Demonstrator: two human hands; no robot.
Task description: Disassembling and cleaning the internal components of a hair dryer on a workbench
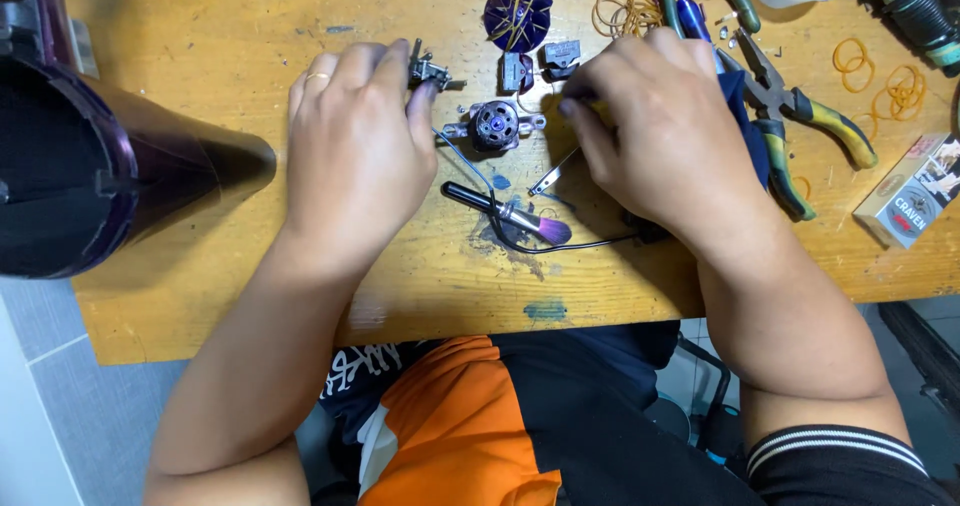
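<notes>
Left hand [355, 146] is pinched around a small grey metal switch part [428, 70], held at the fingertips just above the wooden table [250, 26]; ring on one finger. Right hand [660, 131] is curled down over the bench, fingertips pressed together at a small yellowish bit I can't make out; whether it's actually gripping something, can't tell. A thin metal tool tip [552, 176] pokes out from under that hand, pointing toward the person.

Between the two grips: small round DC motor [494, 124] with mounting tabs, lying flat, a blue wire running from it toward the left hand's fingers. Just beyond the motor, two small black switch blocks [540, 66]. Further out from those, a dark purple fan impeller [517, 13].

Nearer the person than the motor: a small brush with purple bristles [510, 214], lying across a black cable.

Outboard of the right hand: green-and-yellow handled pliers [800, 116], a pile of orange rubber bands [625, 8], more bands loose past the pliers. Outboard of the left hand: dark purple hair dryer housing [110, 166], nozzle end toward that hand, well apart.
</notes>
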